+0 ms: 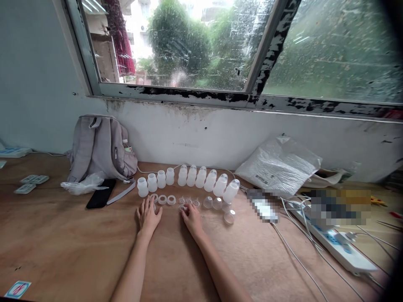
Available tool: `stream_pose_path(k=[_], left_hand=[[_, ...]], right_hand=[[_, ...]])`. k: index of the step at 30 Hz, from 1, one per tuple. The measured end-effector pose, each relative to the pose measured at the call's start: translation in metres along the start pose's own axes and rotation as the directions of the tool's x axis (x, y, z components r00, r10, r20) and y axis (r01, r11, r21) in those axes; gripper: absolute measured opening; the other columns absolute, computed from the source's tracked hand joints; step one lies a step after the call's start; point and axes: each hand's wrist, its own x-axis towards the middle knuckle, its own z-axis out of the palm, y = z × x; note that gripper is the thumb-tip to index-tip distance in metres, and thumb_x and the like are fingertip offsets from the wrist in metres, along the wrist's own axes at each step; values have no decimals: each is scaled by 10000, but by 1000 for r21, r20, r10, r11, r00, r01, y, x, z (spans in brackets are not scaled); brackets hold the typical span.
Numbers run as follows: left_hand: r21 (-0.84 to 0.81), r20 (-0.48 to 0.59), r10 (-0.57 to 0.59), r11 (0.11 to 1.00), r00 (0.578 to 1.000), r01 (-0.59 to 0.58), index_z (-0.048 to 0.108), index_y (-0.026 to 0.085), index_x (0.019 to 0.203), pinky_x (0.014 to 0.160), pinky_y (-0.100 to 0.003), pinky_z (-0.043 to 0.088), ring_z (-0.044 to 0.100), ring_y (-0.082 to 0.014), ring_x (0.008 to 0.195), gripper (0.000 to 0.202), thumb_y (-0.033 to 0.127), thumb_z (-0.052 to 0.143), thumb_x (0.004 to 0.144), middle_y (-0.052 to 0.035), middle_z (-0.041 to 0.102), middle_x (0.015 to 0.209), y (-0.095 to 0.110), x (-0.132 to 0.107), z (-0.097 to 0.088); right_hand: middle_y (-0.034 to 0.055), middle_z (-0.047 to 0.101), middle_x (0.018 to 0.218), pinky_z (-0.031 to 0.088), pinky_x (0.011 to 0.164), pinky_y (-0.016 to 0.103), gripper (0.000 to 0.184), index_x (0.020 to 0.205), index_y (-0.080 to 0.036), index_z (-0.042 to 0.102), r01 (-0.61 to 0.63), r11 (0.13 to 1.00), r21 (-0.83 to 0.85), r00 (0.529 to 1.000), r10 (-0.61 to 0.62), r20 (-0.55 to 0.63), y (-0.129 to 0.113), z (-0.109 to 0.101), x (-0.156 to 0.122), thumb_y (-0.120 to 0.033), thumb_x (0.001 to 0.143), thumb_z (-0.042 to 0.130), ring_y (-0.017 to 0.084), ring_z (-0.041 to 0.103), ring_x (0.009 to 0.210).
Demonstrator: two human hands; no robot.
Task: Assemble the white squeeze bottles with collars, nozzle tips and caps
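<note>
A row of several small white plastic bottles (189, 178) stands on the wooden table (78, 247) below the window. In front of them lie white rings (162, 199), small clear nipple-like pieces (189, 201) and clear caps (217, 203). My left hand (147, 216) lies flat on the table, fingers stretched out, its fingertips at the leftmost ring. My right hand (191, 217) rests palm down with fingers curled over a small clear piece at its tips. Whether it grips that piece I cannot tell for sure.
A grey backpack (99, 147) leans on the wall at the left, with a crumpled clear bag (82, 185) and a black phone (100, 193) before it. A white plastic bag (278, 165), a power strip (340, 247) and cables (299, 260) lie to the right.
</note>
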Motion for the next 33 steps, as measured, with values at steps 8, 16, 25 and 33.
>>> stream_pose_path(k=[8,16,25,33], left_hand=[[-391,-73,344,853,936,-345,520,193,1060,922,-373,384,498,-198,1037,285,158,424,793,-69,578,1050,24,-12,-6],[-394,109,445,840,889,-373,583,223,966,839,-369,426,520,-205,948,230,211,519,745,-48,574,1009,38,-27,1],[-392,168,435,853,884,-345,590,212,959,843,-374,407,505,-210,961,219,221,512,755,-52,572,1017,35,-25,-1],[-399,157,421,855,893,-332,597,210,954,849,-377,406,510,-206,957,222,196,506,752,-54,582,1013,35,-27,-1]], right_hand=[[36,588,730,420,626,271,224,871,-177,593,33,996,78,999,-30,-39,1,-2,1,-331,742,494,170,541,668],[17,567,644,430,558,240,211,826,-158,584,75,987,142,993,-61,-105,3,-2,1,-316,779,453,138,524,560],[76,561,888,409,664,265,314,1087,-159,495,161,987,16,981,-158,-114,-27,-36,53,-193,795,386,160,532,723],[108,541,962,365,626,277,584,1285,-217,355,108,978,-178,994,-102,45,-51,-52,149,-157,727,518,206,544,764]])
